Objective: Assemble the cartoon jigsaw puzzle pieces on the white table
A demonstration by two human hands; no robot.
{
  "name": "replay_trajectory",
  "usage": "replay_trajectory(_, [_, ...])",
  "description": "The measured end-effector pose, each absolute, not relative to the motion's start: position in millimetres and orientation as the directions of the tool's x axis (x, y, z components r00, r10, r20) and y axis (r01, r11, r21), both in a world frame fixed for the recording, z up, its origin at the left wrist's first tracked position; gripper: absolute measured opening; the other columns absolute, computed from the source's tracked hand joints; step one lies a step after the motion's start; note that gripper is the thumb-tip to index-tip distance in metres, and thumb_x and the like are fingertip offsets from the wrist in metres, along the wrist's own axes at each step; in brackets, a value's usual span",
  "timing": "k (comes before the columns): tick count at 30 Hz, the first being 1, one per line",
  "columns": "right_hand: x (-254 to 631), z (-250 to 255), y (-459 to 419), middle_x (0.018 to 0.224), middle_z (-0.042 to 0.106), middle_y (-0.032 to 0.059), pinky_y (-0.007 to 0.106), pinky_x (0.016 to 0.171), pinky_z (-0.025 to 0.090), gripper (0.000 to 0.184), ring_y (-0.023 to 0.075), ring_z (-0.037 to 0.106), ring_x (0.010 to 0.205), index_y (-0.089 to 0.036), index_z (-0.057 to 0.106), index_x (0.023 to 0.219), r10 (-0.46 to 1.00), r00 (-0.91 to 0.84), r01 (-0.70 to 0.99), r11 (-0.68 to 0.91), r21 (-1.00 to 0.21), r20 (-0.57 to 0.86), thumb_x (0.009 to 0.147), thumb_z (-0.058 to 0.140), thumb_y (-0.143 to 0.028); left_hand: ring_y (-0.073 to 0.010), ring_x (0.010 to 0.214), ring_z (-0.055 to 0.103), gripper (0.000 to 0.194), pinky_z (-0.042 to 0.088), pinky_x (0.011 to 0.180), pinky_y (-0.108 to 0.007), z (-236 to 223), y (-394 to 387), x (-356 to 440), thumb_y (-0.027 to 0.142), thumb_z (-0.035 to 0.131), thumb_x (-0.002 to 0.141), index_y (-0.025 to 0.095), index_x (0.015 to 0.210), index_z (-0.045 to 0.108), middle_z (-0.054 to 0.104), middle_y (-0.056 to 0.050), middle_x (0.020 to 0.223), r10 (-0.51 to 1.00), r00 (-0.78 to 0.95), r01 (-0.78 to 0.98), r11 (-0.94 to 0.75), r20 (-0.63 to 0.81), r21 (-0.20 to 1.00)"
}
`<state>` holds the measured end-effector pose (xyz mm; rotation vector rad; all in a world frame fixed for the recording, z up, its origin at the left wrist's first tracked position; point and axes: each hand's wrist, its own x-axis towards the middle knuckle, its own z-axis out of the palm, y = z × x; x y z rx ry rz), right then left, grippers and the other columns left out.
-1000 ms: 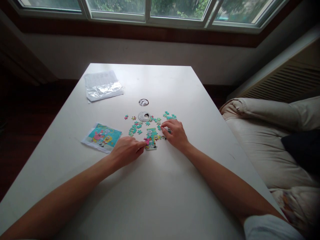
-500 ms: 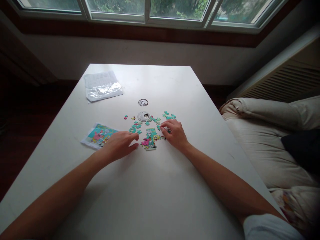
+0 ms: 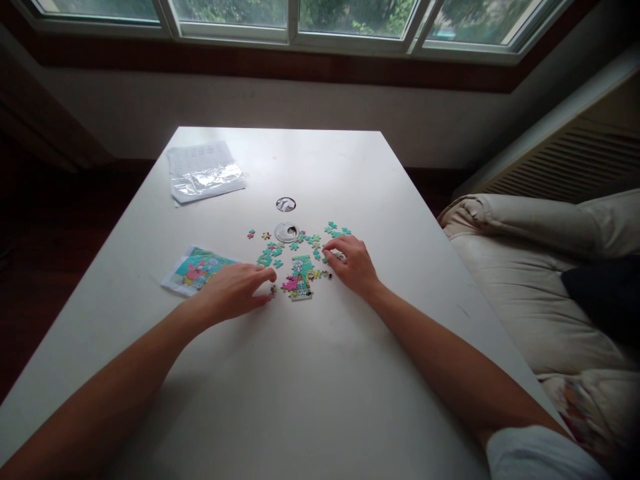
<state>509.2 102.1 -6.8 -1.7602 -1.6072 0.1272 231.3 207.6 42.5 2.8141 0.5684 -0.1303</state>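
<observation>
A partly joined jigsaw puzzle (image 3: pixel 301 279) with cartoon figures lies between my hands on the white table. My left hand (image 3: pixel 240 288) rests to its left, thumb and index finger apart, with a small puzzle piece (image 3: pixel 273 290) by the fingertips. On the other side, my right hand (image 3: pixel 354 265) hovers low over teal pieces, its fingers bent and a gap showing between thumb and forefinger. Nothing can be seen held in either hand. Several loose teal pieces (image 3: pixel 271 253) lie left of the puzzle, and more pieces (image 3: pixel 339 231) spread behind my right hand.
A picture sheet (image 3: pixel 193 270) with the cartoon lies partly behind my left hand. Papers with a clear plastic bag (image 3: pixel 207 175) are at the table's far left. Beyond the puzzle are a round cover (image 3: pixel 287 232) and a round hole (image 3: pixel 286 205). A beige sofa (image 3: pixel 520 287) stands at right.
My left hand has drawn back slightly left, uncovering a small piece by its fingertips. The right hand has shifted a little right and away from the puzzle.
</observation>
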Motion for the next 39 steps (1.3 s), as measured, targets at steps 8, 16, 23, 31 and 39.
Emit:
replay_trajectory(8, [545.1,27.3,92.2,0.088,0.071,0.0018,0.030,0.070,0.044,0.014,0.0175,0.061,0.078,-0.024,0.071,0.094,0.983,0.041,0.786,0.079,-0.613,0.180,0.093,0.058,-0.031,-0.0199,0.085,0.067,0.012,0.040,0.067,-0.027,35.9,206.4,237.5,0.032,0.058,0.093,0.028,0.103,0.063,0.071,-0.001,0.099,0.356,0.929,0.370,-0.900,-0.102,0.228])
replay_trajectory(16, [531.5,20.2,77.1,0.067,0.062,-0.0043,0.025,0.057,0.030,0.007,0.0126,0.052,0.061,-0.025,0.065,0.086,0.994,-0.101,0.873,0.065,-0.483,-0.049,0.089,0.066,-0.031,-0.0174,0.073,0.063,0.014,0.037,0.063,-0.026,29.2,208.4,239.6,0.033,0.056,0.093,0.028,0.104,0.063,0.070,0.000,0.091,0.423,0.901,0.433,-0.871,-0.091,0.234])
replay_trajectory(23, [514.8,12.8,77.7,0.071,0.064,-0.0030,0.026,0.058,0.027,0.012,0.0134,0.053,0.065,-0.023,0.060,0.081,0.999,-0.044,0.896,0.032,-0.443,-0.016,0.089,0.065,-0.030,-0.0174,0.072,0.062,0.013,0.034,0.062,-0.028,32.8,207.8,240.1,0.032,0.054,0.092,0.027,0.101,0.062,0.068,0.000,0.088,0.415,0.901,0.433,-0.874,-0.123,0.220])
replay_trajectory(31, [535.7,4.4,85.4,0.072,0.062,-0.0009,0.027,0.065,0.033,0.013,0.0148,0.052,0.067,-0.022,0.063,0.084,0.969,0.167,0.886,-0.067,-0.458,0.181,0.093,0.058,-0.030,-0.0167,0.073,0.059,0.010,0.030,0.061,-0.028,39.9,205.2,241.8,0.034,0.055,0.091,0.025,0.092,0.058,0.065,0.001,0.083,0.364,0.903,0.417,-0.867,-0.227,0.271])
replay_trajectory(39, [561.6,-16.6,97.1,0.080,0.062,0.0039,0.032,0.079,0.042,0.015,0.0220,0.056,0.082,-0.022,0.069,0.096,0.902,0.287,0.904,-0.143,-0.402,0.324,0.092,0.063,-0.034,-0.0145,0.070,0.054,0.009,0.030,0.061,-0.027,37.0,204.2,239.5,0.031,0.062,0.086,0.024,0.088,0.056,0.062,0.003,0.079,0.268,0.933,0.347,-0.849,-0.241,0.398])
